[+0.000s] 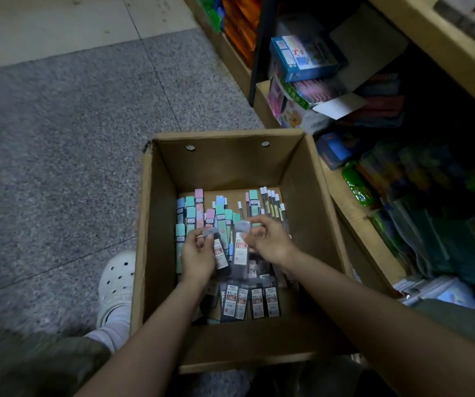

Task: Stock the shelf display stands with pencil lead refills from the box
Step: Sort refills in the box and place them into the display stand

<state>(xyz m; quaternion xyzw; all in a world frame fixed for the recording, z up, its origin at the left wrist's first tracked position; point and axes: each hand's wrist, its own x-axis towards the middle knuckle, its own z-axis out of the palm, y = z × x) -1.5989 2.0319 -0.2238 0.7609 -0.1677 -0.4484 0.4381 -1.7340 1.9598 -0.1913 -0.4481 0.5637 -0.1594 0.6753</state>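
Grey speckled floor (58,138), dim wooden shelving (442,50) at right

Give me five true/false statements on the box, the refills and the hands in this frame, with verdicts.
1. Both hands are inside the cardboard box. True.
2. The left hand holds a dark refill pack. True.
3. The right hand rests flat on the floor. False: it is over the box's contents, its fingers pinching at the top of another dark pack.
4. The pastel-capped refill cases lie toward the far left of the box. True.
5. The box sits on a shelf. False: it stands on the speckled floor, beside the low shelf.
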